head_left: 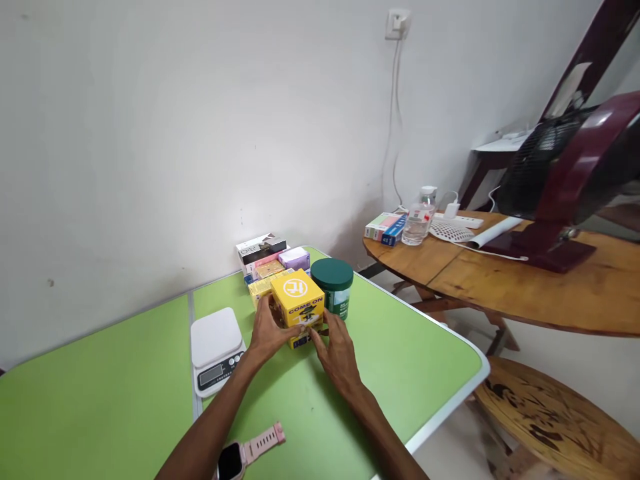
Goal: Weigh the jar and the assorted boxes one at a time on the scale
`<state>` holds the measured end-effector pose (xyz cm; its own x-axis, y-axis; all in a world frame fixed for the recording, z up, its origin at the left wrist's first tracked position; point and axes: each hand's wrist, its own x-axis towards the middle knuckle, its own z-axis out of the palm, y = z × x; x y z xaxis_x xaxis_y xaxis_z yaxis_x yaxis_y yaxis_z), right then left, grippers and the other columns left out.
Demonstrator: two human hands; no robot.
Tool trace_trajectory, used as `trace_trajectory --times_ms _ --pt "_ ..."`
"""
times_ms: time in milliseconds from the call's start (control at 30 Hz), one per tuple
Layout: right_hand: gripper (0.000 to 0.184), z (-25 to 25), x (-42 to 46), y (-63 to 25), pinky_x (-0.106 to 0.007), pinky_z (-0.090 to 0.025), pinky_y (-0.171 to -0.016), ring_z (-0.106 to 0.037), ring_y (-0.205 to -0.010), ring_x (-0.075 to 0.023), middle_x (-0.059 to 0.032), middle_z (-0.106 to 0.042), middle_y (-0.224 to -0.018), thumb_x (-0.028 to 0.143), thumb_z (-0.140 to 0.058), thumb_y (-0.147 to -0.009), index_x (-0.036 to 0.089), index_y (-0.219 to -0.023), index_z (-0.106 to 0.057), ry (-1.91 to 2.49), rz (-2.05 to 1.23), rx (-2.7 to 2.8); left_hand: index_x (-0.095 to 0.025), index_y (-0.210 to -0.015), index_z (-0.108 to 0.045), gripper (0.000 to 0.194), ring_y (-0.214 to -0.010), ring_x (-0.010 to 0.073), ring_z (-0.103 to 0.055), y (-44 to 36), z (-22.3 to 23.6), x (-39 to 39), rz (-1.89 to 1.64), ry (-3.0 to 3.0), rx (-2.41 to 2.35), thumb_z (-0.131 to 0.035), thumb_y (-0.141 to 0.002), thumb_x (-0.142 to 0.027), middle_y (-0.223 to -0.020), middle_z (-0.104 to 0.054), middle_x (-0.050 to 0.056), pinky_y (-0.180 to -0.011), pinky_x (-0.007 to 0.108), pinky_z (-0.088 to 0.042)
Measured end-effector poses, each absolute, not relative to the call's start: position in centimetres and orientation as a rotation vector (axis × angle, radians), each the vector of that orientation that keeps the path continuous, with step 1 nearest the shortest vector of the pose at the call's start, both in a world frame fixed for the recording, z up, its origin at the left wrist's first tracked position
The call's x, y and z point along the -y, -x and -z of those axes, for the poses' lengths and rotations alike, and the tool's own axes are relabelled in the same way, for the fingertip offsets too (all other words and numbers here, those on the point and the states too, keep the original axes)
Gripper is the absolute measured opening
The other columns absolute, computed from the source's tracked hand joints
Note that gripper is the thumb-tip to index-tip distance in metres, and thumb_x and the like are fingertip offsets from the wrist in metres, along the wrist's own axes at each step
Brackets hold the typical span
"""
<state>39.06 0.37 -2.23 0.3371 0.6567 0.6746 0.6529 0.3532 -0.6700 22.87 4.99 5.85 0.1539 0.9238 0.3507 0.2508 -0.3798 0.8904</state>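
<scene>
Between my two hands is a yellow cardboard box [299,291] marked "COME ON". My left hand [269,333] grips its left side, with the thumb across the front. My right hand [336,350] holds the right front corner, its thumb near the lower front. A strip of yellow and blue shows below my thumbs; whether it belongs to the same box I cannot tell. Just behind to the right stands a green jar [334,287] with a dark green lid. Several small boxes, including a purple and white one [295,258], are grouped behind the yellow box.
A white kitchen scale [217,340] lies left of my hands on the green table [130,400]. Near my left forearm is a pink-strapped smartwatch [250,453]. To the right, a wooden table [500,287] bears a water bottle [419,217] and a fan [565,180].
</scene>
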Motion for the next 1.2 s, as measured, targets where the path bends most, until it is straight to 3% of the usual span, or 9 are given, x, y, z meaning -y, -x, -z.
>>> trace_trajectory --times_ms 233,467,667,767,867,933,1200 --pt "0.058 2.4 -0.7 -38.5 -0.059 -0.055 -0.099 -0.063 -0.118 -0.0363 -0.0224 -0.064 -0.127 0.051 -0.046 -0.103 0.013 -0.146 -0.050 1.405 0.022 1.297 -0.021 -0.140 -0.048 0.091 -0.121 0.0322 -0.062 -23.4 -4.2 -5.8 -1.309 -1.842 -1.179 -0.092 -0.061 -0.035 -0.134 -0.059 0.015 -0.097 0.047 -0.056" --pt "0.062 3.4 1.2 -38.8 -0.060 -0.057 -0.095 -0.065 -0.115 -0.0387 -0.0245 -0.065 -0.128 0.053 -0.056 -0.094 0.011 -0.139 -0.054 1.476 -0.193 1.290 -0.025 -0.155 -0.034 0.097 -0.099 0.0232 -0.067 -21.2 -5.0 -1.2 -1.219 -1.799 -1.188 -0.085 -0.072 -0.031 -0.143 -0.051 0.016 -0.089 0.045 -0.060" --pt "0.057 2.6 4.5 -38.9 -0.053 -0.055 -0.100 -0.069 -0.112 -0.0338 -0.0216 -0.067 -0.129 0.053 -0.061 -0.086 0.014 -0.128 -0.060 1.493 -0.444 1.211 -0.024 -0.134 -0.059 0.051 -0.097 0.0214 -0.067 -13.7 -6.1 6.4 -0.940 -1.803 -1.132 -0.071 -0.087 -0.038 -0.127 -0.066 0.010 -0.083 0.038 -0.058" --pt "0.039 1.1 6.0 -38.4 -0.044 -0.056 -0.087 -0.070 -0.094 -0.0289 -0.0135 -0.073 -0.107 0.053 -0.061 -0.087 0.018 -0.104 -0.069 1.522 -0.486 1.266 -0.022 -0.118 -0.070 0.035 -0.086 0.0207 -0.067 -9.1 -5.4 8.3 -0.922 -1.714 -1.238 -0.065 -0.091 -0.043 -0.108 -0.072 0.008 -0.076 0.036 -0.055" --pt "0.040 -0.2 7.1 -37.0 -0.034 -0.049 -0.067 -0.061 -0.071 -0.0220 -0.0040 -0.066 -0.074 0.057 -0.060 -0.089 0.021 -0.074 -0.065 1.523 -0.588 1.384 -0.020 -0.105 -0.073 0.035 -0.080 0.0219 -0.065 -5.4 -4.6 8.4 -0.973 -1.600 -1.406 -0.064 -0.090 -0.051 -0.091 -0.073 0.006 -0.073 0.035 -0.052" --pt "0.046 -0.7 7.6 -35.7 -0.031 -0.043 -0.060 -0.055 -0.063 -0.0189 -0.0008 -0.059 -0.065 0.060 -0.060 -0.090 0.021 -0.065 -0.060 1.486 -0.655 1.438 -0.020 -0.100 -0.074 0.038 -0.079 0.0224 -0.064 -4.0 -4.5 8.1 -0.984 -1.542 -1.422 -0.067 -0.087 -0.054 -0.087 -0.072 0.006 -0.073 0.035 -0.051" --pt "0.051 -0.1 6.6 -37.5 -0.034 -0.052 -0.061 -0.064 -0.070 -0.0240 -0.0063 -0.070 -0.077 0.069 -0.069 -0.080 0.019 -0.082 -0.071 1.408 -0.692 1.180 -0.020 -0.097 -0.075 0.046 -0.078 0.0233 -0.065 -3.3 -5.2 8.2 -0.968 -1.512 -1.425 -0.069 -0.081 -0.062 -0.085 -0.073 0.005 -0.072 0.034 -0.052"
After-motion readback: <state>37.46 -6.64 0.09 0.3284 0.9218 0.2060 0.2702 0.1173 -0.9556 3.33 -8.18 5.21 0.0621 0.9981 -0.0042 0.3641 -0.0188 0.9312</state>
